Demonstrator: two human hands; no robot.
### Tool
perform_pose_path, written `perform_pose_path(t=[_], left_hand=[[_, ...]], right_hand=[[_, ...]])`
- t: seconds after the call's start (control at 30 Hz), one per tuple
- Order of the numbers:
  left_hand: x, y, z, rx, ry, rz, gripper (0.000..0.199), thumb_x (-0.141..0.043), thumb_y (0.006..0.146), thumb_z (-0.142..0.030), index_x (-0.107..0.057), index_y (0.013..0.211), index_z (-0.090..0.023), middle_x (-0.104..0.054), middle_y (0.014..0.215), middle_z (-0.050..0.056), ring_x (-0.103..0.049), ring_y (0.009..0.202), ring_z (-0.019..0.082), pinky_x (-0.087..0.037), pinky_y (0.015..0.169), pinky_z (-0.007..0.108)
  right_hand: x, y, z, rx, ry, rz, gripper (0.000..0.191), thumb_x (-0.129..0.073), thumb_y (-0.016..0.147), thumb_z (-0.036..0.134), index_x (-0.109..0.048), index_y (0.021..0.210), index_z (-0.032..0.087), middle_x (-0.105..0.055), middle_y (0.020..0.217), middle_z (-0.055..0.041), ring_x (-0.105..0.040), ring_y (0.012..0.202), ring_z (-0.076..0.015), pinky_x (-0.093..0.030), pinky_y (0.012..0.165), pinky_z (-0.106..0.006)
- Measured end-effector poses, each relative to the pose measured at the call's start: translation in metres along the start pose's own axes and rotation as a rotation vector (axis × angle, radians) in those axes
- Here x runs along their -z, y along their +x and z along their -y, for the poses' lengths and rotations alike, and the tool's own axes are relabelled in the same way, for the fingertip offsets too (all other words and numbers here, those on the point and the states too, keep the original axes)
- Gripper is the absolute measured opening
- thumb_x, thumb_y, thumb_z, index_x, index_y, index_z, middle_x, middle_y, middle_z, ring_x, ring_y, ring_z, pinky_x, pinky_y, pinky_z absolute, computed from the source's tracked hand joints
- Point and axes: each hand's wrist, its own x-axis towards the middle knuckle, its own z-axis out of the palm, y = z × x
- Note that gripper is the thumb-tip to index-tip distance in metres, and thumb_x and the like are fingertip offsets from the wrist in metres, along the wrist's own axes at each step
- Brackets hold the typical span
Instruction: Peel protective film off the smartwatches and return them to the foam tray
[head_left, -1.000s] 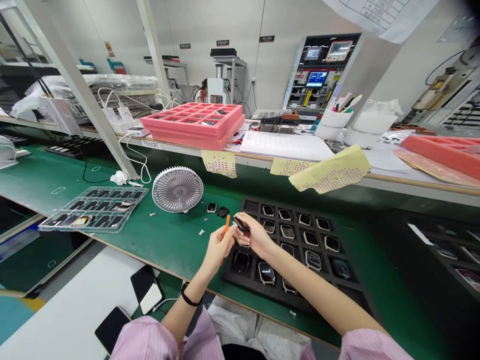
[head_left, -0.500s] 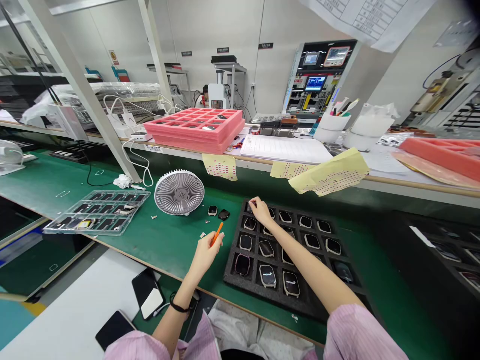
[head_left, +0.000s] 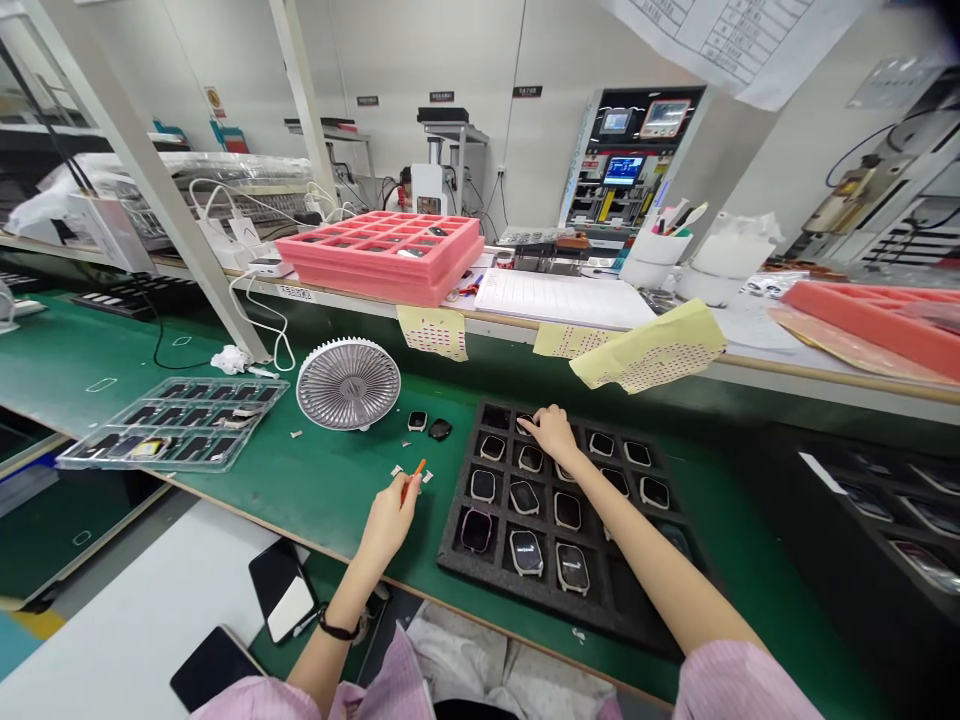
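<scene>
My left hand point(head_left: 390, 508) is closed round a slim orange stick-like tool point(head_left: 418, 469), over the green bench in front of small white scraps. At the back row of a black foam tray point(head_left: 447, 530), my right hand point(head_left: 551, 432) has its fingers on a smartwatch point(head_left: 524, 424) in the second pocket, partly hidden by them. Other watches fill several pockets; two in the front row, one being this watch point(head_left: 527, 552), have lit screens. The back-left pocket point(head_left: 495, 416) looks dark. Left of the tray lie a small square watch point(head_left: 417, 421) and a dark rounded piece point(head_left: 440, 429).
A round fan point(head_left: 349, 384) stands on the bench left of centre. Beyond it lies a clear plastic tray point(head_left: 180, 420) of dark parts. The shelf above holds pink foam trays point(head_left: 382, 262) and paper sheets point(head_left: 562, 297). Another black tray point(head_left: 870, 500) is at the right.
My right hand has moved right from the back-left pocket to the pocket beside it. My left hand, still holding the orange tool, has shifted slightly left and down. The view has turned slightly.
</scene>
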Motion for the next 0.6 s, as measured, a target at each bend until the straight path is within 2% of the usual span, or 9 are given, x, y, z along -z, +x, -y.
perform_pose_path(t=[0.1, 0.2, 0.3, 0.4, 0.5, 0.6], left_hand=[[-0.004, -0.003, -0.013, -0.068, -0.127, 0.066, 0.033, -0.038, 0.089, -0.047, -0.052, 0.074, -0.020, -0.042, 0.055, -0.004, -0.040, 0.049, 0.013, -0.028, 0.053, 0.023], [-0.012, -0.005, -0.034, -0.140, -0.265, 0.165, 0.037, -0.040, 0.089, -0.050, -0.057, 0.080, -0.018, -0.036, 0.054, -0.006, -0.036, 0.050, 0.011, -0.026, 0.051, 0.021], [-0.025, -0.006, -0.056, -0.124, -0.438, 0.291, 0.042, -0.041, 0.087, -0.055, -0.057, 0.081, -0.016, -0.029, 0.050, -0.008, -0.027, 0.044, 0.008, -0.021, 0.045, 0.020], [-0.037, -0.005, -0.070, -0.058, -0.595, 0.346, 0.046, -0.043, 0.084, -0.061, -0.053, 0.077, -0.017, -0.026, 0.047, -0.011, -0.019, 0.039, 0.006, -0.018, 0.039, 0.019], [-0.044, -0.005, -0.076, -0.038, -0.658, 0.329, 0.047, -0.046, 0.082, -0.063, -0.052, 0.075, -0.017, -0.027, 0.045, -0.011, -0.018, 0.036, 0.004, -0.018, 0.036, 0.018], [-0.044, -0.006, -0.076, -0.055, -0.655, 0.315, 0.047, -0.047, 0.082, -0.062, -0.053, 0.075, -0.017, -0.028, 0.044, -0.011, -0.018, 0.035, 0.004, -0.017, 0.035, 0.018]], right_hand=[[0.004, -0.004, 0.010, 0.054, 0.088, 0.027, 0.022, -0.061, 0.078, 0.037, -0.049, 0.070, 0.021, -0.057, 0.076, -0.0078, -0.054, 0.087, -0.0269, -0.042, 0.078, -0.040], [0.012, -0.018, 0.034, 0.097, 0.320, 0.099, 0.024, -0.055, 0.081, 0.043, -0.049, 0.091, 0.022, -0.059, 0.071, 0.0004, -0.054, 0.066, -0.0168, -0.043, 0.063, -0.029], [0.021, -0.043, 0.067, 0.019, 0.968, 0.336, 0.039, -0.059, 0.077, 0.050, -0.050, 0.103, 0.022, -0.060, 0.068, 0.0028, -0.051, 0.053, -0.0124, -0.033, 0.045, -0.021], [0.029, -0.068, 0.096, -0.056, 1.266, 0.498, 0.035, -0.068, 0.074, 0.046, -0.056, 0.093, 0.020, -0.058, 0.063, 0.0038, -0.050, 0.047, -0.0094, -0.030, 0.039, -0.019], [0.032, -0.081, 0.110, -0.122, 1.355, 0.528, 0.032, -0.073, 0.071, 0.044, -0.056, 0.084, 0.020, -0.055, 0.057, 0.0063, -0.048, 0.039, -0.0080, -0.033, 0.035, -0.019], [0.033, -0.083, 0.112, -0.129, 1.356, 0.518, 0.034, -0.074, 0.069, 0.046, -0.054, 0.078, 0.021, -0.053, 0.051, 0.0082, -0.048, 0.036, -0.0084, -0.040, 0.035, -0.020]])
